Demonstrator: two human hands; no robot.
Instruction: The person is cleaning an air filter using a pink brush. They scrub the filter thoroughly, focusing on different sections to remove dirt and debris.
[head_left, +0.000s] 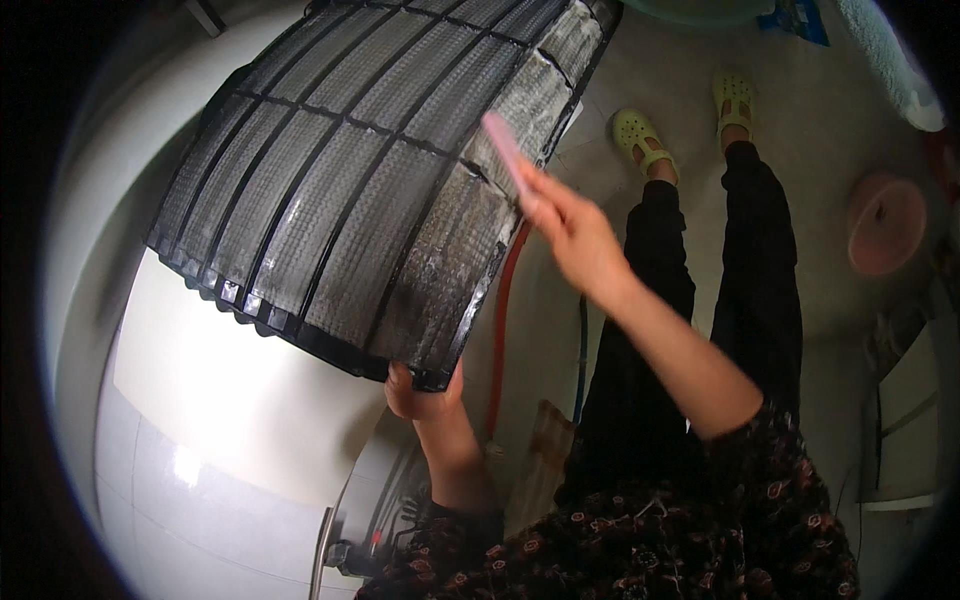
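Observation:
A large black plastic-framed panel of ribbed, mesh-like strips (337, 202) stretches from the top of the view down to the centre. My left hand (424, 394) grips its lower corner, thumb on top. My right hand (574, 232) holds a flat pink tool (504, 146), blurred, over the strip along the panel's right edge; its kind cannot be told, nor whether it touches. That edge strip looks pale and whitish higher up and brown with grime lower down.
A white surface (225, 382) lies below the panel. A red hose (506, 322) hangs beside it. Yellow-green clogs (645, 142) are on the wearer's feet. A pink basin (887, 223) stands at the right, and a blue packet (799, 21) lies at the top.

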